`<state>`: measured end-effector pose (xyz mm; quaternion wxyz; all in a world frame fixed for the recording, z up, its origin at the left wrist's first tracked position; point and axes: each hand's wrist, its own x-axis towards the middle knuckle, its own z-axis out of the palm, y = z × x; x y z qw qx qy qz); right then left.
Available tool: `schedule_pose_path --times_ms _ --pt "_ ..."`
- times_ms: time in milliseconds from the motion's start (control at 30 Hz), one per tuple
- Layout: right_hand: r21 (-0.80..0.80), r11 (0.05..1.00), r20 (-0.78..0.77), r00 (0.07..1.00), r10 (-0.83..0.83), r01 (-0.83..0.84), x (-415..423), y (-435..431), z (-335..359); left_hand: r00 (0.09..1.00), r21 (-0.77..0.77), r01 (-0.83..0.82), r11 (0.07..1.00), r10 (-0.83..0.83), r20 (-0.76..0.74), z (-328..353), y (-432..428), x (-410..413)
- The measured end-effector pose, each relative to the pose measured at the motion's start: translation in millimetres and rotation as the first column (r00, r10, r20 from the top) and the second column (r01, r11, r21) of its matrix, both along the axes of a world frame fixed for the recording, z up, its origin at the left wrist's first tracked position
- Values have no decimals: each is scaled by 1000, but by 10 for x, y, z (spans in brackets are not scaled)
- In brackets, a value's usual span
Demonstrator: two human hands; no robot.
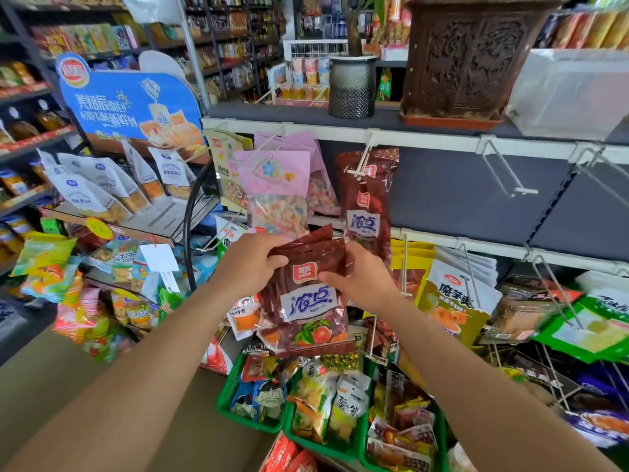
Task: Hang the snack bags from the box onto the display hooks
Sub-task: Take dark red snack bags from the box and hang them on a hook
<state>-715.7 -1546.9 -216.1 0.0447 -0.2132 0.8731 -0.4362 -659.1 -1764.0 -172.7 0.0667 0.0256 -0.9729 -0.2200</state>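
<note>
This is a shop. A gray shelf (442, 126) runs across the top. On it stand a carved brown wooden planter (466, 59), a dark round pot (352, 86) and a clear plastic box (571, 93). A blue cardboard sign (132, 103) stands on the left. Green baskets (227, 393) sit low down. Tall dark shelves (221, 35) fill the back.

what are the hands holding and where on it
Dark red snack bags: the left hand grips their top left corner, the right hand pinches the upper right edge.
</note>
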Motion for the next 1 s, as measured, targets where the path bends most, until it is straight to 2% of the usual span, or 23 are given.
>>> schedule_pose_path --times_ms 200,467,667,1000 --pt "-84 996 33 999 -24 27 -20 -28 -14 999 105 46 993 -43 -31 6 85 59" --pt "-168 986 55 998 -11 20 -126 24 -83 997 128 70 989 -65 -46 49 127 81" --pt "-113 992 8 999 -48 48 -203 90 -52 995 178 63 982 -76 67 50 165 53" --pt "-111 992 47 997 57 -52 -289 254 -31 991 231 80 970 -102 84 99 246 59"
